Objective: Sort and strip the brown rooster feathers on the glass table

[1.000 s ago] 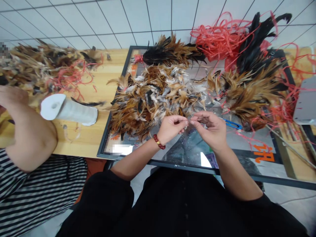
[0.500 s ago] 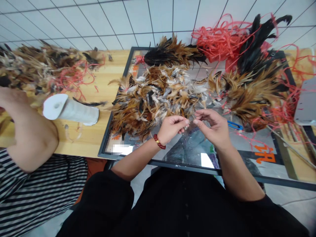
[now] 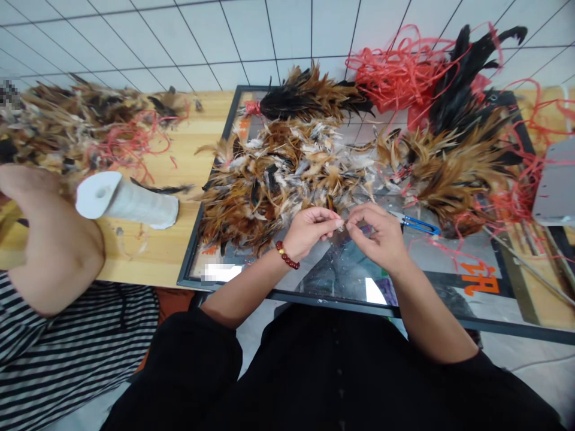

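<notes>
My left hand (image 3: 311, 232), with a dark red bead bracelet (image 3: 286, 255) at the wrist, is closed in a pinch. A tiny pale bit shows at its fingertips, too small to name. Right beside it, my right hand (image 3: 376, 233) has thumb and forefinger brought together at the same spot; what they hold is hidden. Both hands are over the glass-topped panel (image 3: 330, 272), at the near edge of a pile of brown and white feathers (image 3: 287, 179). Blue thread snips (image 3: 420, 225) lie just right of my right hand.
Red plastic ribbon (image 3: 399, 75) heaps at the back near a tied feather bundle (image 3: 309, 93). More feathers (image 3: 458, 161) lie on the right. A white spool (image 3: 130, 200) lies on the wooden table to the left, beside a co-worker's arm (image 3: 58, 239).
My right hand has moved left and its spread fingers have closed into a pinch at my left fingertips. More of the blue snips now shows. My left hand stays nearly in place.
</notes>
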`<state>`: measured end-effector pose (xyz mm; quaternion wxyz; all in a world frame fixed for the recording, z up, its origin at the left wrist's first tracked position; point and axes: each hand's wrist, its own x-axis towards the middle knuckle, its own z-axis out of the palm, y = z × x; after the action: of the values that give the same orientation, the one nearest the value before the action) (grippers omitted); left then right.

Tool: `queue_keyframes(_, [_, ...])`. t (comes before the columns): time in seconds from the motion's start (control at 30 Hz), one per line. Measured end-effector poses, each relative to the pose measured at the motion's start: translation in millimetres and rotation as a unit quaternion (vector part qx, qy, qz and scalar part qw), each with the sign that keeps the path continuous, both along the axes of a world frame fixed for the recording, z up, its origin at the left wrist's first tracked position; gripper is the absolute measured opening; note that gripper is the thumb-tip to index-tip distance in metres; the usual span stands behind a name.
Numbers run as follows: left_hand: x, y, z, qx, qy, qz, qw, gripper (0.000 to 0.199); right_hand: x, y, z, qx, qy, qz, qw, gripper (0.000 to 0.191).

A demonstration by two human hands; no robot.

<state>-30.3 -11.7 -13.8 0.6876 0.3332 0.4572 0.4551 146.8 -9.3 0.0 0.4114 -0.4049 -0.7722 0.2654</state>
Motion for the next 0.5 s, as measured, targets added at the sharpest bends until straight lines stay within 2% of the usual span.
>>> queue_keyframes(0.13, [-1.8,1.1,-1.2,0.008,-0.003,-0.007,1.0,0.039,1.3,-0.7,-2.1,-0.029,0.015,0.003,0.999,0.004])
queue_keyframes(0.27, [-3.7,0.9,-1.6,0.043,-0.009,-0.041,0.998,0.039,-1.1,-1.9,-13.0,-0.1,0.026,0.057,0.993,0.049])
queue_keyframes(0.3, [-3.7,0.4,-1.9,0.059,-0.005,-0.046,0.997,0.039,-2.0,-2.2,-16.1,-0.106,0.024,0.063,0.992,0.055])
queue_keyframes(0.4, [-2.0,-1.8,-4.2,0.131,0.052,-0.034,0.989,0.042,-3.8,-2.4,-22.8,-0.094,0.031,0.039,0.994,0.056])
queue_keyframes(0.5, [-0.3,-3.3,-8.5,0.22,0.157,0.012,0.963,0.043,-4.4,-1.8,-24.1,-0.084,0.021,0.019,0.996,0.054])
